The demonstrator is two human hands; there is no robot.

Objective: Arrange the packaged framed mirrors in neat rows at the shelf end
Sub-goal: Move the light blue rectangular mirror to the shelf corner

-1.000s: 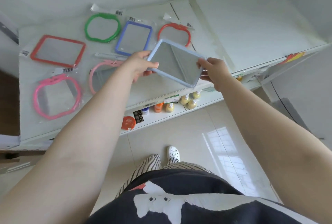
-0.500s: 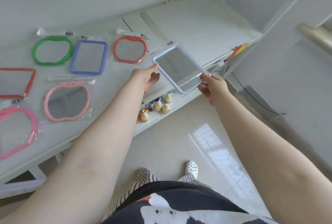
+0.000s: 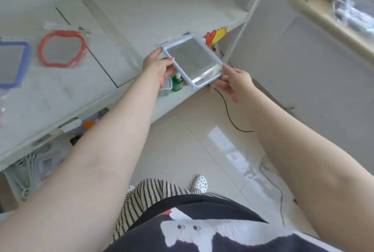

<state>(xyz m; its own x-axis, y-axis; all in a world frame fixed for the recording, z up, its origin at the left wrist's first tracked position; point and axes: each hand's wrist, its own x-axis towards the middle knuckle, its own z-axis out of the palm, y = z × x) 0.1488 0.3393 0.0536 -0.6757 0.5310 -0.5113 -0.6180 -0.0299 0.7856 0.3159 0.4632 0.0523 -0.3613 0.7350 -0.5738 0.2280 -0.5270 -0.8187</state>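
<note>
I hold a light-blue rectangular framed mirror point(image 3: 192, 60) in clear packaging, tilted in the air over the front edge of the white shelf point(image 3: 141, 19). My left hand point(image 3: 158, 67) grips its left side and my right hand point(image 3: 232, 82) grips its near right corner. On the shelf to the left lie a packaged red apple-shaped mirror point(image 3: 61, 49) and a dark-blue rectangular mirror point(image 3: 12, 63), cut off by the frame edge.
A lower shelf point(image 3: 176, 98) holds a green bottle point(image 3: 177, 83), a lidded box and other goods. A perforated upright post point(image 3: 247, 15) marks the shelf's right end, with a yellow-red tag point(image 3: 215, 36) beside it. A black cable point(image 3: 228, 114) runs across the tiled floor.
The view has swung right along the shelf. Both hands carried the light-blue mirror rightward toward the shelf's end; the green, pink and red rectangular mirrors have left the frame.
</note>
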